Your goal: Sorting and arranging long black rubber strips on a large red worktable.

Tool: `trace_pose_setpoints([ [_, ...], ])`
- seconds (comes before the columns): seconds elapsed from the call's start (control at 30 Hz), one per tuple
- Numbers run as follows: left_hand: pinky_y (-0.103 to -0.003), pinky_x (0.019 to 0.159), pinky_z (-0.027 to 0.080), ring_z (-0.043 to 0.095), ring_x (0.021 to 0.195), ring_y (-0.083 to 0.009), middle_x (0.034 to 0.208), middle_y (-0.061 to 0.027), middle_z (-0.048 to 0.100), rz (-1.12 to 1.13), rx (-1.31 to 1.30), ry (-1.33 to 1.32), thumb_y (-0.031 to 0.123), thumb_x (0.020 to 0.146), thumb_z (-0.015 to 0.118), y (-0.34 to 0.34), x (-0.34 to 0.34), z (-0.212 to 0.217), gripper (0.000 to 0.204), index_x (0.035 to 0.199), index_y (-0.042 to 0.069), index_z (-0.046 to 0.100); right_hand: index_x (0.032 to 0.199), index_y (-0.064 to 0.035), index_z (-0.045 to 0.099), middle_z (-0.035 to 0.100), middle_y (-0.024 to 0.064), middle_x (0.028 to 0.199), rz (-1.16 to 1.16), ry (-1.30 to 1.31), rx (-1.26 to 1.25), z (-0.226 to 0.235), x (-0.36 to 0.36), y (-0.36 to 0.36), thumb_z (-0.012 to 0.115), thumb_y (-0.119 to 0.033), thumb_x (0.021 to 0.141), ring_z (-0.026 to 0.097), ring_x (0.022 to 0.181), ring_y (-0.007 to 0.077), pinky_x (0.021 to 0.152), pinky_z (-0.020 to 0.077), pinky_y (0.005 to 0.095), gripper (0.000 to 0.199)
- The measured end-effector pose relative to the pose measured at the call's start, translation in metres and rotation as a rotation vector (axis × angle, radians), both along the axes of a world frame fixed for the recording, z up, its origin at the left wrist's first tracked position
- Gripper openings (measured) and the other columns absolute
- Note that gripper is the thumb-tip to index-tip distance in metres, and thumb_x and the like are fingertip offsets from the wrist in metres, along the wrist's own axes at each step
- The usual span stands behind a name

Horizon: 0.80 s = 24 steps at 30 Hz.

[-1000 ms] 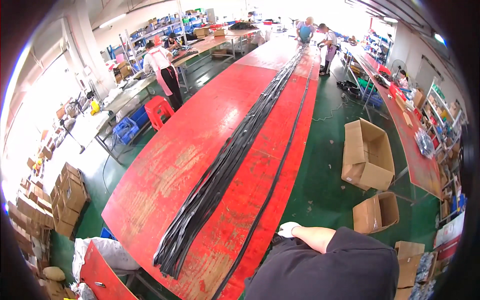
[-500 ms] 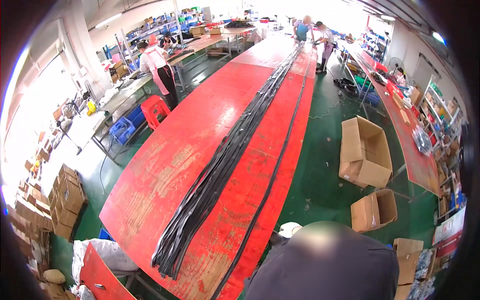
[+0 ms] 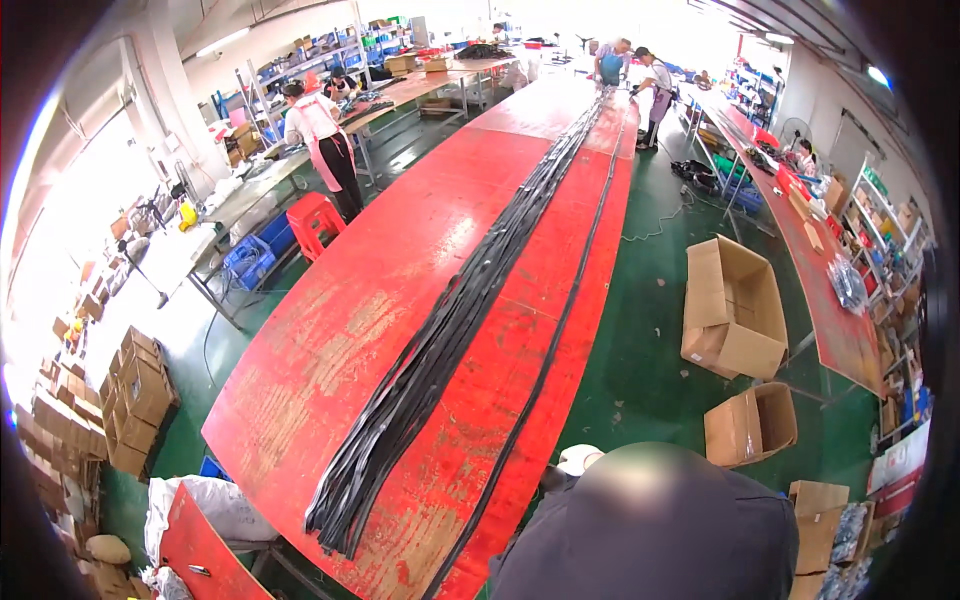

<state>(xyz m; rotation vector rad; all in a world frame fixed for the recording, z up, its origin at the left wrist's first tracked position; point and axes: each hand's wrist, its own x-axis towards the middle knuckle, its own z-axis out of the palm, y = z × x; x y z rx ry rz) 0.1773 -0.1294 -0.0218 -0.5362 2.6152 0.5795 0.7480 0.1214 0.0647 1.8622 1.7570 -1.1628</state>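
Neither my left hand nor my right hand shows in the head view. A thick bundle of long black strips lies lengthwise along the long red table, its loose ends fanned toward the near end. Right of it, one thin black strip runs beside the table's right edge. A dark-clothed body fills the lower edge, and it hides whatever lies below it. By it, at the table's side, sits a small white object whose kind I cannot make out.
Two open cardboard boxes, a large one and a smaller one, stand on the green floor at right. A red stool is at the left. Co-workers stand at the far end and by the left benches.
The whole view has shifted very slightly, so the scene sits a little further right. At the far end, the co-workers' posture has changed a little. The strips lie as before.
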Motion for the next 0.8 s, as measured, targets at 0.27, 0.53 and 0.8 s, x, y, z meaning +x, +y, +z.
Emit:
trace_pose_setpoints([
  [0.27, -0.039, 0.071, 0.057, 0.069, 0.077, -0.021, 0.088, -0.0049, 0.076, -0.008, -0.009, 0.009, 0.052, 0.082, 0.083, -0.003, 0.0, 0.002, 0.043, 0.079, 0.009, 0.077, 0.123, -0.0146, 0.077, 0.075, 0.0157, 0.125, 0.015, -0.007, 0.018, 0.002, -0.001, 0.0, 0.057, -0.044, 0.096, 0.069, 0.117, 0.0386, 0.099, 0.0541, 0.0503, 0.045],
  [0.53, -0.039, 0.07, 0.057, 0.069, 0.076, -0.021, 0.087, -0.005, 0.076, -0.006, -0.022, 0.026, 0.051, 0.082, 0.083, -0.009, 0.001, 0.002, 0.043, 0.079, 0.009, 0.077, 0.126, -0.0137, 0.076, 0.074, 0.0158, 0.126, 0.014, -0.01, -0.032, 0.006, -0.004, 0.001, 0.055, -0.043, 0.094, 0.069, 0.12, 0.0368, 0.102, 0.0531, 0.0475, 0.048],
  [0.8, -0.04, 0.07, 0.057, 0.069, 0.076, -0.0209, 0.087, -0.005, 0.076, 0.012, -0.022, 0.035, 0.051, 0.082, 0.083, -0.013, 0.008, -0.001, 0.043, 0.079, 0.009, 0.077, 0.127, -0.014, 0.076, 0.074, 0.0155, 0.127, 0.005, -0.019, -0.03, 0.002, -0.002, -0.001, 0.056, -0.044, 0.094, 0.069, 0.12, 0.0361, 0.101, 0.0532, 0.047, 0.049],
])
